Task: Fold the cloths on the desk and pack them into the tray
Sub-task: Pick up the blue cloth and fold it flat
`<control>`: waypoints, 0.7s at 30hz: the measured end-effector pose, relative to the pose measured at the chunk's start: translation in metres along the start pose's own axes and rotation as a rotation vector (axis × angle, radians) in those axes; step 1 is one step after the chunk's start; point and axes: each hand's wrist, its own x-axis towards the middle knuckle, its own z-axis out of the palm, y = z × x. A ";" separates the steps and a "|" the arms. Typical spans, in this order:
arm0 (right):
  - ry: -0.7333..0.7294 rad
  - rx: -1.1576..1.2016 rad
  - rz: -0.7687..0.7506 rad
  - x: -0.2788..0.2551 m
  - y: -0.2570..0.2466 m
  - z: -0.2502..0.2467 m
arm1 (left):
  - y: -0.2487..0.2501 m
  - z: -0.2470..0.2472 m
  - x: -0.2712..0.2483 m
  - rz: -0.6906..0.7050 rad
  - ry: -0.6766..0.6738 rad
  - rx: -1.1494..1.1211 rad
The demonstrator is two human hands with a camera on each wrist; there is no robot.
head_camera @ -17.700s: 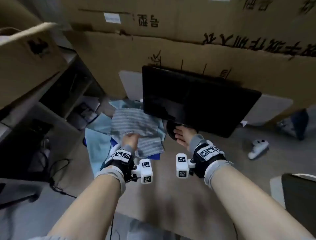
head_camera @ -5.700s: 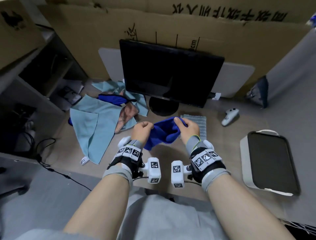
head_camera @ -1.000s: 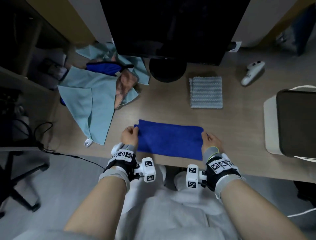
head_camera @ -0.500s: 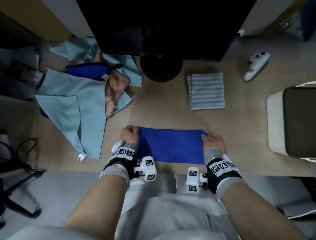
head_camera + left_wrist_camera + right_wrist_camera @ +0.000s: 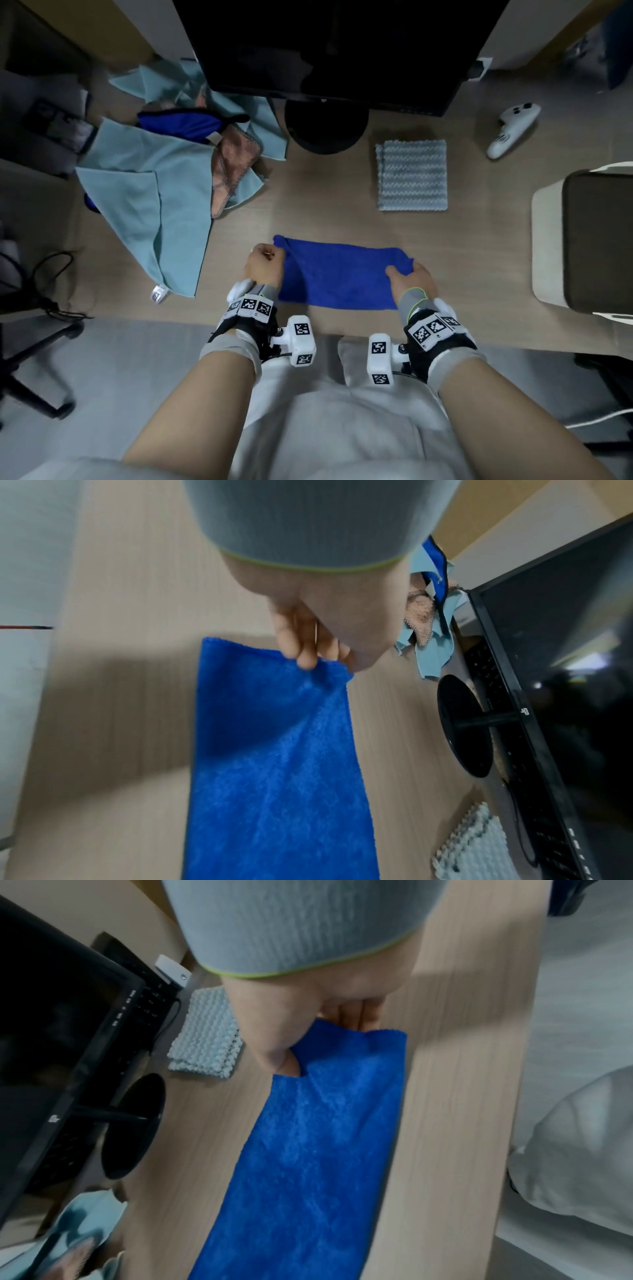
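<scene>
Blue cloth [image 5: 337, 274]: laid as a folded strip on the desk [image 5: 308, 212] near its front edge — held at both short ends.
Left hand [image 5: 264, 265]: left end is pinched by curled fingers [image 5: 301, 647].
Right hand [image 5: 412, 278]: right end is gripped, thumb on top.
Grey cloth [image 5: 412, 174]: folded square — set behind the strip.
Tray [image 5: 548, 246]: placed at the right edge.
Unfolded cloths [image 5: 154, 192]: heaped at left.
</scene>
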 end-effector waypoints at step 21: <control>-0.351 0.365 0.048 0.022 0.069 -0.011 | -0.017 0.036 -0.075 -0.004 -0.291 -0.010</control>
